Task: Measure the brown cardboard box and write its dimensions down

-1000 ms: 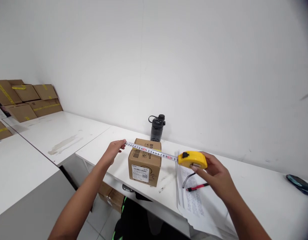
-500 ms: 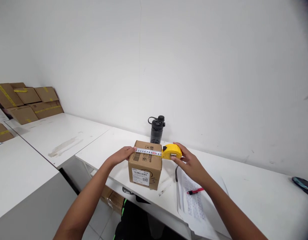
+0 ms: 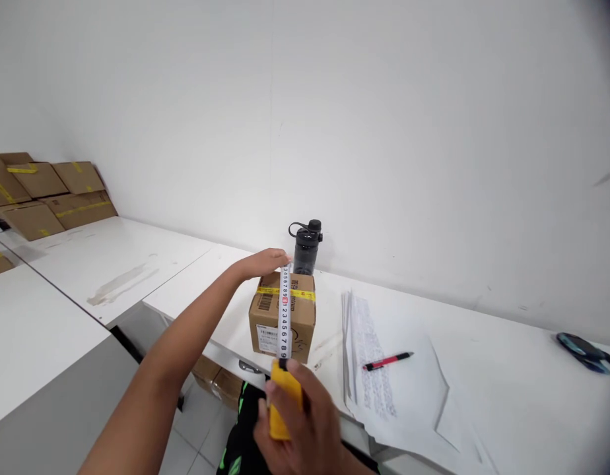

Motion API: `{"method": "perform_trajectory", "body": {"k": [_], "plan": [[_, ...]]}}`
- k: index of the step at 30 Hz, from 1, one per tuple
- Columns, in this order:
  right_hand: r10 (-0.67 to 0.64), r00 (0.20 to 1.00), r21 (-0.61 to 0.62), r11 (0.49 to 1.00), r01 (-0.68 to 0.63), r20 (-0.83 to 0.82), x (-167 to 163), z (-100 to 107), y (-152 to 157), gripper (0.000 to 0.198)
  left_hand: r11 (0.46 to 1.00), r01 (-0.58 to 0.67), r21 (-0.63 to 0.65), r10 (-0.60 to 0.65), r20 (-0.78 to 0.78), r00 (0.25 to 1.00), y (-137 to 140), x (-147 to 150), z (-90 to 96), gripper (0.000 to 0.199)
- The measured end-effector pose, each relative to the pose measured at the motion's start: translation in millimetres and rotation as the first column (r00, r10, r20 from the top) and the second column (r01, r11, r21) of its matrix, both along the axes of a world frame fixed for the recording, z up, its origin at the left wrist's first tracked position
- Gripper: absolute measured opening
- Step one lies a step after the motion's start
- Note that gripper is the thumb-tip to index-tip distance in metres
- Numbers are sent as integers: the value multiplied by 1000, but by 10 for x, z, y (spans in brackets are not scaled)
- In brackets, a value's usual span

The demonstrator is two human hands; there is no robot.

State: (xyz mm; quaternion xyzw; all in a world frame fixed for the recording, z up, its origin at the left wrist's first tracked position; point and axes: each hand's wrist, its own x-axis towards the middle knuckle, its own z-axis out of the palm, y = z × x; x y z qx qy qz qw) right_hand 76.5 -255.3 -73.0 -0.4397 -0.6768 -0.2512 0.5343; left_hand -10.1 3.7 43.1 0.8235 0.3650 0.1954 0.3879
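Note:
My right hand (image 3: 309, 422) is wrapped round a yellow tape measure (image 3: 284, 404), held low in front of a small cardboard box (image 3: 265, 313). The white blade (image 3: 284, 310) runs out from the case, away from me and above the box top. Its far end is pinched in the fingers of my left hand (image 3: 268, 262), just beyond the back edge of the box. The box bears a white label, printed marks and a strip of yellow tape across its top. Behind it stands a dark water bottle (image 3: 305, 249) with a loop on its lid.
Papers with writing (image 3: 379, 356) lie right of the box, with a red and black pen (image 3: 388, 361) on them. A dark object (image 3: 585, 351) rests at the far right. Taped cartons (image 3: 82, 201) are stacked at the left against the wall. More brown boxes (image 3: 226, 386) sit under the table.
The tape has turned from lying left to right over the box to running front to back. My right hand came toward me with the case, my left hand moved behind the box, and more blade shows.

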Motion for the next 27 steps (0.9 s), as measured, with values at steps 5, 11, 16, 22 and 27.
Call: {"method": "perform_trajectory", "body": {"k": [5, 11, 16, 22, 27], "plan": [[-18, 1000, -11, 1000, 18, -20, -303, 257, 318, 33, 995, 88, 55, -78, -161, 984, -7, 274, -173, 38], [-83, 996, -74, 994, 80, -33, -149, 369, 611, 34, 994, 97, 54, -80, -252, 964, 16, 222, -249, 44], [-60, 995, -81, 995, 54, -79, -117, 339, 684, 34, 995, 94, 27, -85, -239, 967, 21, 237, -249, 45], [-44, 994, -66, 997, 37, -99, -114, 350, 721, 37, 995, 22, 97, -6, -165, 986, -56, 244, -282, 45], [-39, 998, -58, 998, 36, -45, -44, 278, 670, 31, 978, -81, 193, 86, -17, 996, -177, 192, -201, 42]]}}
